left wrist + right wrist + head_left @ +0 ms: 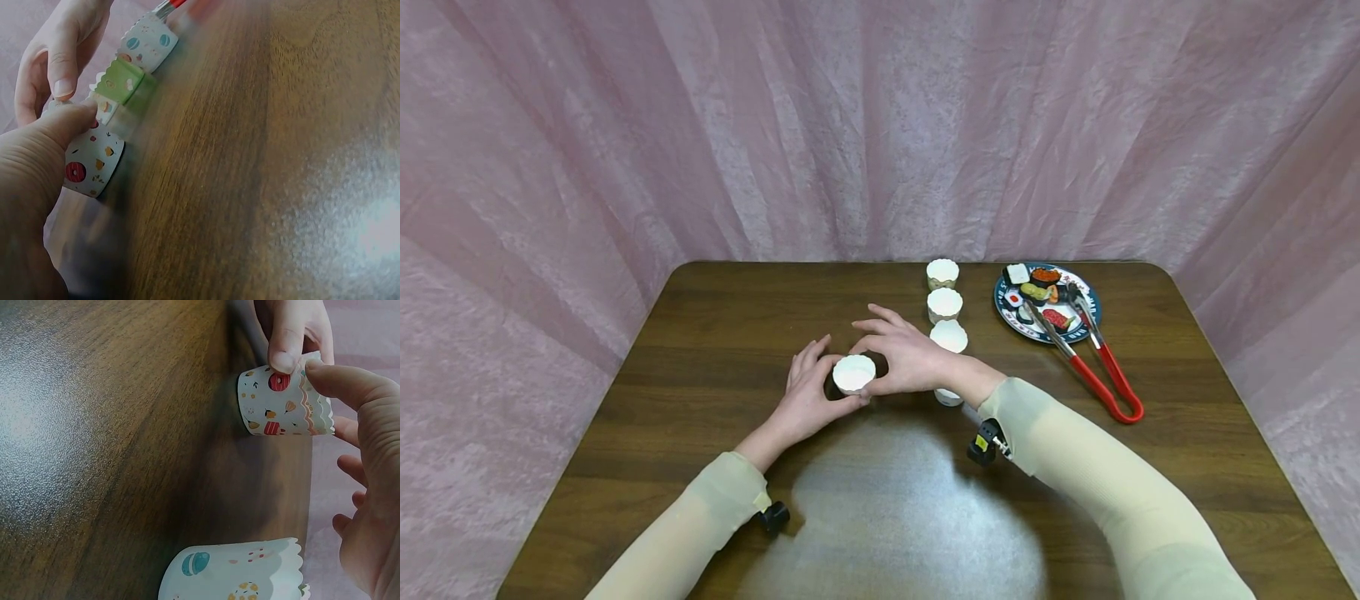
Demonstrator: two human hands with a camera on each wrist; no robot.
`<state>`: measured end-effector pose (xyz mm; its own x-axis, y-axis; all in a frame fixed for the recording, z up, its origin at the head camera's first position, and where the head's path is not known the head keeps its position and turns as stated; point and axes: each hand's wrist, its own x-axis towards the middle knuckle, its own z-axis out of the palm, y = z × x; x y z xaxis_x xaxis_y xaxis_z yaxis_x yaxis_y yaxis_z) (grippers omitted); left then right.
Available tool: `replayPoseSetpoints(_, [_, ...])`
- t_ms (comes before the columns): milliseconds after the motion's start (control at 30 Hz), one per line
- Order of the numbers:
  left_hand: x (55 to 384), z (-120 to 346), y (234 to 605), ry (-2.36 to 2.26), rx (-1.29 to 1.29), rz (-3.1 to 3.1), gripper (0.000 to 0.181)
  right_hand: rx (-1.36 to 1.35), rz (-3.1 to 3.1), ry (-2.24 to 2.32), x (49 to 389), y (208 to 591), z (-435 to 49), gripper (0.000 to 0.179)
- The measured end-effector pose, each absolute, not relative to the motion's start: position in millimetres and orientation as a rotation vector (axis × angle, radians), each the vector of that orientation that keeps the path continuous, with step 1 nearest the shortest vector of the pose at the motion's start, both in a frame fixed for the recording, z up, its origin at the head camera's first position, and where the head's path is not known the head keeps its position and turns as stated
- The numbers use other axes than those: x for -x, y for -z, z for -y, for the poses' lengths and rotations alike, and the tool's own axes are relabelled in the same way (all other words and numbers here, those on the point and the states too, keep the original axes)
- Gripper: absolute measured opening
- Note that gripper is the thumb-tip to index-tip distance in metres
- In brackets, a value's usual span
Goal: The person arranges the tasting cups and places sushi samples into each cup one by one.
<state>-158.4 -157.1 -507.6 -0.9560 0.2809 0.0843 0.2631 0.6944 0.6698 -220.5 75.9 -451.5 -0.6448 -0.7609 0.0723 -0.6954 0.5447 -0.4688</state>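
A white paper cupcake cup (853,375) with a scalloped rim and printed sweets is between my two hands. My left hand (808,398) holds it from the left, its thumb on the printed side wall (284,403). From the right, my right hand (904,357) pinches it near the rim with thumb and index finger; its other fingers are spread apart. Both thumbs come close together at the front of the cup. Several similar cupcake cups (944,304) stand in a row to the right, one of them partly hidden by the right wrist. A green one (122,81) shows in the left wrist view.
At the back right, a blue-rimmed plate (1000,304) carries several sushi pieces (1035,292). Red-handled tongs (1101,392) lie with their tips on the plate and handles on the wooden table (722,333). A pink curtain (850,125) hangs behind the table.
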Motion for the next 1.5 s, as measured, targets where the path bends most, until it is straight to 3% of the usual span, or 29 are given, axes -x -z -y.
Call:
replayPoseSetpoints(767, [156.8,160.1,506.8,-1.214,-0.469,-2.826,0.066,1.298,-2.627,0.800,219.9,449.8,-77.6,0.048])
replayPoseSetpoints(1167, [157.7,158.6,506.7,-1.184,-0.428,-2.835,0.066,1.271,-2.625,0.821,219.2,450.3,-76.0,0.056])
replayPoseSetpoints(1500, [157.1,160.0,507.7,-1.186,-0.453,-2.830,0.069,1.242,-2.584,0.951,221.2,444.7,-76.9,0.042])
